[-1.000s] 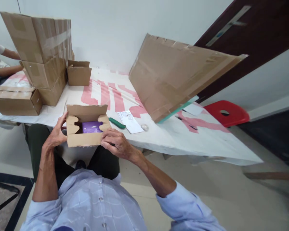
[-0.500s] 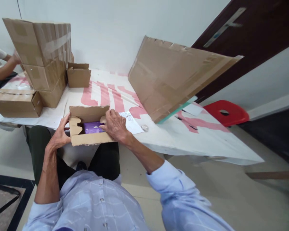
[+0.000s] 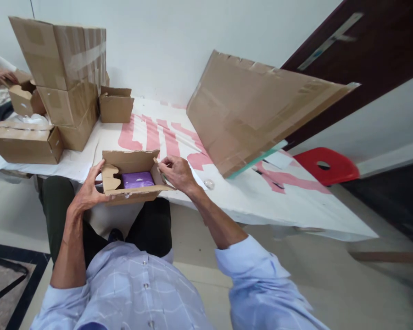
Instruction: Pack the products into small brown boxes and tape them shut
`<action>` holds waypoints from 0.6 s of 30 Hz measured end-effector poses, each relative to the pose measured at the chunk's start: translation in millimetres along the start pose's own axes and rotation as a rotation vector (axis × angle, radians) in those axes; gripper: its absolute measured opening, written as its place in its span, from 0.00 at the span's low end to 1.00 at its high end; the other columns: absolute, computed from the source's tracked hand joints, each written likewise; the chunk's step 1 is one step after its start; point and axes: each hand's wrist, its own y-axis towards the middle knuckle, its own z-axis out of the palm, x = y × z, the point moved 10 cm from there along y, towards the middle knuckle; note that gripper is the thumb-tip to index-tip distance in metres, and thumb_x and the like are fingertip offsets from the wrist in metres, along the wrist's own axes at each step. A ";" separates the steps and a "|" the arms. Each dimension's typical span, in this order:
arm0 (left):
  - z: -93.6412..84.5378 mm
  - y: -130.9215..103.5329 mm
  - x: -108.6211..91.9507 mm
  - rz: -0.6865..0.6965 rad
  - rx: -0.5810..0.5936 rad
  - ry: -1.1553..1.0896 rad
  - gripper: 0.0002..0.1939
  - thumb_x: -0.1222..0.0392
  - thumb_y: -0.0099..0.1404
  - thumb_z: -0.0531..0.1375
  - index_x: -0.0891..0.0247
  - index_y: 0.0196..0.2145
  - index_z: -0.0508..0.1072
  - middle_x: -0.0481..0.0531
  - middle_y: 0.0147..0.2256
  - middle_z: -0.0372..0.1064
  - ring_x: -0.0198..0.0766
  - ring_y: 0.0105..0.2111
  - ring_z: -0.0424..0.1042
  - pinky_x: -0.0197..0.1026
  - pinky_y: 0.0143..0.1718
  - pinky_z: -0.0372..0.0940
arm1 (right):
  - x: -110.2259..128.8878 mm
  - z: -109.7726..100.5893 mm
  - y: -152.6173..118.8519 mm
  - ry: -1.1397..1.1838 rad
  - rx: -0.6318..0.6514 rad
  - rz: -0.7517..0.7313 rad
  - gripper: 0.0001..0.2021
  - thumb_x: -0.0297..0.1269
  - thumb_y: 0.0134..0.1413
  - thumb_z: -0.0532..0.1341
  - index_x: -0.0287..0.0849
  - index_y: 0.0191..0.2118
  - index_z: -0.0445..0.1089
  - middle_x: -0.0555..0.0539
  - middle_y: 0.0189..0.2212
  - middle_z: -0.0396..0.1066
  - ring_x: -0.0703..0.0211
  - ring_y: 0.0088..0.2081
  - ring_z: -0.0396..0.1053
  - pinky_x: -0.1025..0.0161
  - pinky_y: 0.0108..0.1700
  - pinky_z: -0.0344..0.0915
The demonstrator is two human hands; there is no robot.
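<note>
An open cardboard box [image 3: 134,196] is held above my lap at the table's front edge. Inside it lies a purple package [image 3: 137,179]; its exact kind I cannot make out. My left hand [image 3: 89,188] grips the box's left end, thumb at the front and fingers behind. At the right end, my right hand [image 3: 177,173] pinches the end flap, which stands away from the package. A white printed sheet [image 3: 198,178] lies partly hidden behind my right hand, with a small clear roundish item [image 3: 209,184] beside it.
Stacked taped cartons [image 3: 69,78] stand at the left, with a smaller open box [image 3: 116,105] beside them and a long carton [image 3: 24,144] in front. Another person's hand [image 3: 5,75] handles a box at far left. A large cardboard sheet [image 3: 254,114] leans at right, near a red stool [image 3: 326,165].
My right hand has moved right, out of the box's interior, drawing the right flap outward. More of the purple package shows. At far left, the other person's box has come into view.
</note>
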 end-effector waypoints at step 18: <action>-18.7 -5.2 -26.0 0.009 0.025 -0.107 0.39 0.42 0.61 0.71 0.50 0.67 0.70 0.58 0.73 0.53 0.64 0.73 0.57 0.60 0.65 0.69 | 20.8 30.9 -20.8 -0.382 0.132 -0.137 0.25 0.47 0.59 0.71 0.43 0.56 0.65 0.35 0.57 0.71 0.36 0.57 0.71 0.47 0.52 0.69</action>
